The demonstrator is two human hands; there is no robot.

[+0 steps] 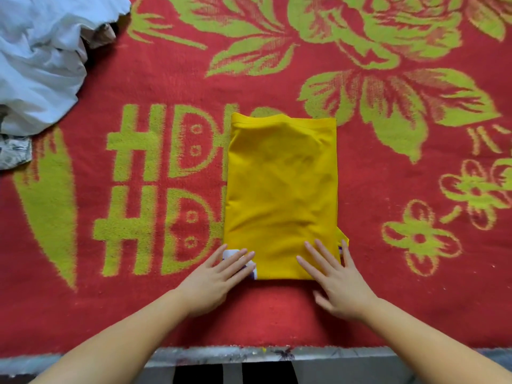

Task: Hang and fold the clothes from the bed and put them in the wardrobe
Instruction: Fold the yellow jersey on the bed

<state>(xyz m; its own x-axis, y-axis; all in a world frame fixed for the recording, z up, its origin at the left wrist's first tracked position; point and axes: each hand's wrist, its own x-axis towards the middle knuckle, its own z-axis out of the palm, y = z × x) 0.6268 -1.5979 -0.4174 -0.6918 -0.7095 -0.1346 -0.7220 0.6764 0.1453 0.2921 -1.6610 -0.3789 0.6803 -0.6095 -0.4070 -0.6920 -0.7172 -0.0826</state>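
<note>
Yellow folded cotton shirt [281, 195] lies on red-and-green patterned bed blanket [388, 189]; left hand [219, 275] & right hand [336, 281], grip wide, fingers flat on its near edge.

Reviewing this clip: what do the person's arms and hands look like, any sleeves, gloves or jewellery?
Both forearms are bare up to the frame edge, with no sleeves in view. The left hand and right hand wear no gloves, and no rings, watch or bracelets are visible. Nails look short and unpainted.
</note>
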